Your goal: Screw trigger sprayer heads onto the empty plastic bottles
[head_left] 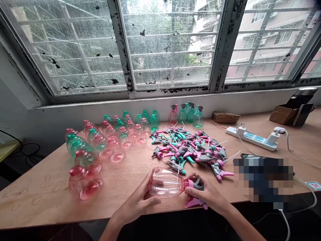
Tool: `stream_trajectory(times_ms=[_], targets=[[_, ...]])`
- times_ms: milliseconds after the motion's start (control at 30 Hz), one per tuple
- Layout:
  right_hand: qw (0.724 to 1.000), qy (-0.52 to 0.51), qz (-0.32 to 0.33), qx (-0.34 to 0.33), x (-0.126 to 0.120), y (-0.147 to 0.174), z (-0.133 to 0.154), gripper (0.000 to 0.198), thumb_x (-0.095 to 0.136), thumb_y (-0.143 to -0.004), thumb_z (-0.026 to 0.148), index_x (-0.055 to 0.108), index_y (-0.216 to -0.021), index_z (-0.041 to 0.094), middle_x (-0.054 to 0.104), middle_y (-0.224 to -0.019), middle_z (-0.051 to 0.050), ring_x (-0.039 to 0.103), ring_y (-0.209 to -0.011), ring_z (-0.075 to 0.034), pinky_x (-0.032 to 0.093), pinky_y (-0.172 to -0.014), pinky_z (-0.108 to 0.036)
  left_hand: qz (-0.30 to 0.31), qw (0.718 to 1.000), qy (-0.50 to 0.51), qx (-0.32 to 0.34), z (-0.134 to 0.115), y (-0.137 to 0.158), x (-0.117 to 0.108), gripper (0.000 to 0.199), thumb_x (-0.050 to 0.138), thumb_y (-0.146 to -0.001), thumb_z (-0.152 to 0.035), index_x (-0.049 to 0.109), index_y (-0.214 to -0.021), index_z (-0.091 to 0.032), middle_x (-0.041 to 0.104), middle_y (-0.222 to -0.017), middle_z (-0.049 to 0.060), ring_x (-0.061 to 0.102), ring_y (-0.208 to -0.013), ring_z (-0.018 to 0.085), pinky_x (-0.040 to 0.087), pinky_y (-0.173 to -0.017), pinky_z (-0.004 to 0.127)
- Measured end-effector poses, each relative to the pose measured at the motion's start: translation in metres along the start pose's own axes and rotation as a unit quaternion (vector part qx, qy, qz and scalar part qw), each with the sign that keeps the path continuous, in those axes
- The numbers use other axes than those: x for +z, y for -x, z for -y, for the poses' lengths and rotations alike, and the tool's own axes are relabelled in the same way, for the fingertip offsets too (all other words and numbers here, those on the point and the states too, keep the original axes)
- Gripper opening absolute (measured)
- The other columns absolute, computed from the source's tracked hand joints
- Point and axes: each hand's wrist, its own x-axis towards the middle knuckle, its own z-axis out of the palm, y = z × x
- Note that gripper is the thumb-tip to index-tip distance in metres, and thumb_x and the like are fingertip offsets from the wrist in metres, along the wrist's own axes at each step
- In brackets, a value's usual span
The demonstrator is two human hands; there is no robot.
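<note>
A clear pink spray bottle lies on its side in front of me, just above the table's front edge. Around its base end curls my left hand. My right hand grips the pink and grey trigger sprayer at the bottle's neck, with the pink trigger hanging down below. The sprayer's collar sits against the bottle mouth; how tightly it is screwed cannot be told. Just beyond my hands is a pile of loose trigger sprayers in pink, grey and green, some with white tubes sticking out.
Pink and green bottles without sprayers stand in a group at the left. Several bottles with sprayers stand by the wall. To the right are a white power strip with cables, a blurred-out device and a cardboard box.
</note>
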Motion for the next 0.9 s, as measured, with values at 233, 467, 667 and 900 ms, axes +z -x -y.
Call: stream_trajectory(times_ms=[233,467,667,900], targets=[[1.0,-0.012,-0.011,-0.003,-0.0006,0.0011,-0.0054,0.039,0.079,-0.082,0.05,0.061,-0.097,0.019,0.067,-0.072,0.001,0.06,-0.066,-0.017,0.046,-0.064,-0.028,-0.016,0.999,-0.028,0.005,-0.0033,-0.0001,0.0027,0.102,0.07,-0.093,-0.034,-0.007,-0.159,-0.04,0.043,-0.156,0.01,0.04,-0.143,0.033,0.026,-0.121,0.054],[1.0,-0.012,-0.009,-0.003,0.0001,0.0015,-0.002,0.042,0.083,-0.076,0.051,0.063,-0.095,0.02,0.064,-0.078,0.002,0.061,-0.069,-0.016,0.047,-0.064,-0.026,-0.023,1.0,0.011,-0.007,-0.0065,0.001,0.0032,0.1,0.075,-0.088,-0.037,0.007,-0.161,-0.037,0.029,-0.166,0.008,0.036,-0.147,0.033,0.027,-0.123,0.049],[1.0,-0.013,-0.011,0.001,0.0008,0.0008,-0.0012,0.043,0.079,-0.079,0.055,0.061,-0.096,0.019,0.065,-0.07,0.001,0.06,-0.066,-0.018,0.047,-0.064,-0.029,-0.013,1.0,-0.002,0.016,-0.0062,0.0003,0.0042,0.097,0.071,-0.092,-0.03,0.003,-0.159,-0.044,0.017,-0.171,0.001,0.028,-0.152,0.029,0.021,-0.125,0.048],[1.0,-0.007,-0.01,-0.005,0.0013,0.0009,-0.0014,0.044,0.081,-0.078,0.055,0.062,-0.095,0.019,0.063,-0.073,0.002,0.06,-0.066,-0.017,0.047,-0.063,-0.028,-0.024,0.999,0.023,0.005,-0.0073,-0.0016,0.0054,0.104,0.078,-0.086,-0.032,0.006,-0.161,-0.038,0.017,-0.171,0.004,0.016,-0.156,0.033,0.018,-0.126,0.051]])
